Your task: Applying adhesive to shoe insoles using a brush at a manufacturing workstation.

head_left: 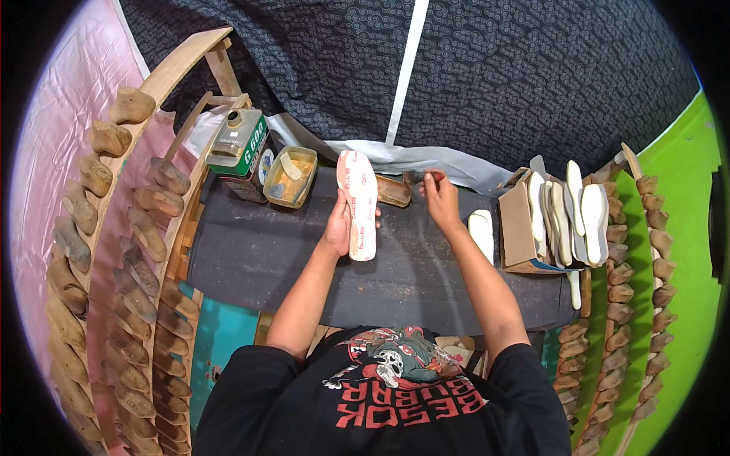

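Note:
My left hand (338, 222) is wrapped round a white insole board (362, 209) with red print, holding it upright above the middle of the table. Fingertips show along the board's right edge. To the right, my right hand (441, 201) is raised with its fingers pinched on a small dark thing (414, 177), blurred and too small to name. Just under that dark thing lies a narrow wooden tray (394, 192), partly hidden behind the insole board.
A dark-covered table (258, 251) carries a green metal can (239, 148) and a yellowish stained tub (304, 190) with a spatula (290, 166) at left. A cardboard box (517, 220) of pale soles (593, 213) stands right. Racks of wooden shoe lasts (95, 175) flank both sides.

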